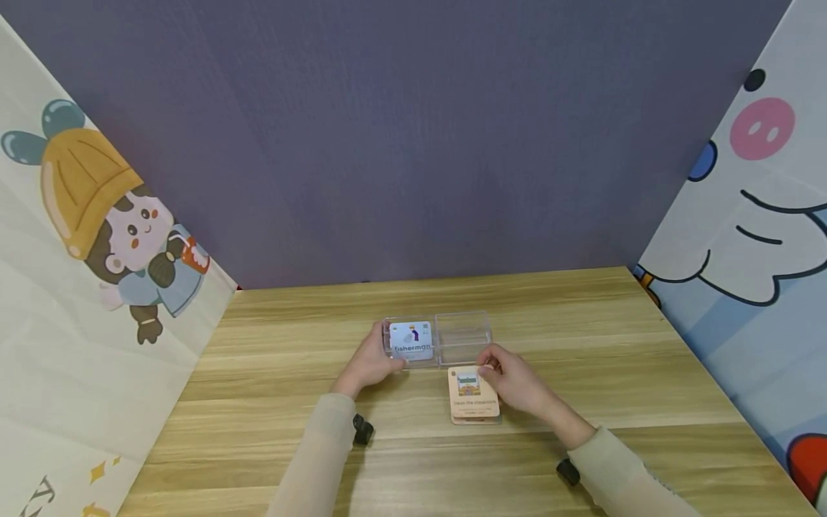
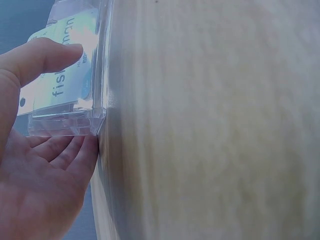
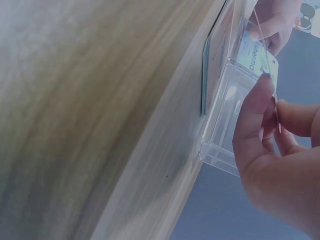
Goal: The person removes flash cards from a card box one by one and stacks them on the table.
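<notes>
At the left end of a clear plastic case [image 1: 462,333], my left hand [image 1: 372,357] grips the edge. Its thumb reaches over a white card [image 1: 411,343] printed "fisherman", which lies in the left half; the fingers bend along the outer wall. Between thumb and fingertips, my right hand [image 1: 513,378] pinches a peach card [image 1: 466,407] with a classroom picture by its upper right corner. In the right wrist view that pinched card [image 3: 265,50] shows edge-on, raised above a small stack of cards [image 3: 214,70] on the table.
The wooden table [image 1: 278,445] runs back to a grey-purple panel [image 1: 413,143]. Cartoon-printed sheets [image 1: 58,345] hang at both sides. A dark wrist device [image 1: 363,429] sits at each sleeve cuff.
</notes>
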Demonstrator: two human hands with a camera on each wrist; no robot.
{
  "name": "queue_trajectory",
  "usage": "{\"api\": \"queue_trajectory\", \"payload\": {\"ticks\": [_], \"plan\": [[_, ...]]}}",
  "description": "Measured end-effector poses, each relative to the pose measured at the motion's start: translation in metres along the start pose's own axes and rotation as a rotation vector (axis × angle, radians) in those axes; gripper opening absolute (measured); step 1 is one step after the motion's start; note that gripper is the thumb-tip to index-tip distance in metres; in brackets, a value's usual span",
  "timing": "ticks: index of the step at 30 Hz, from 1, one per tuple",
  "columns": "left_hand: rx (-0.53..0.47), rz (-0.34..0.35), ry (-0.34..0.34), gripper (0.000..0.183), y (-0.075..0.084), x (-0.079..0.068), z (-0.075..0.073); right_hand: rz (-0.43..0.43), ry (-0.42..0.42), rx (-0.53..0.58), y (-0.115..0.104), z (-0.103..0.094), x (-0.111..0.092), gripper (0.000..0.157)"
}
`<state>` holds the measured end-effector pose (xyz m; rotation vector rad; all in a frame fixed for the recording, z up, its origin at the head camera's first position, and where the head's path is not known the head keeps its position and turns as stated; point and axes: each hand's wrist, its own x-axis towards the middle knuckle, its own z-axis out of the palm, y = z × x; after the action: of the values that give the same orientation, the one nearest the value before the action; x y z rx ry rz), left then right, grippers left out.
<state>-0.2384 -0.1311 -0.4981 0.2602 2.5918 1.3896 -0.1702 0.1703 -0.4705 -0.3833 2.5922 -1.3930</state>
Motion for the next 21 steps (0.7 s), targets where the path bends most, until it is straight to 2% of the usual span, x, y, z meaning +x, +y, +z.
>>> {"api": "queue_trajectory", "payload": {"ticks": [13,21], "plan": [[-0.001,0.013,0.005,0.099,0.0013,-0.0015,-0.0008,-0.011,-0.025,-0.021,0.0005,0.0015,-0.0024,0.009],[-0.004,0.017,0.003,0.098,0.0012,-0.0011,-0.0009,-0.005,0.027,-0.105,0.0023,0.0034,-0.0011,0.008]]}}
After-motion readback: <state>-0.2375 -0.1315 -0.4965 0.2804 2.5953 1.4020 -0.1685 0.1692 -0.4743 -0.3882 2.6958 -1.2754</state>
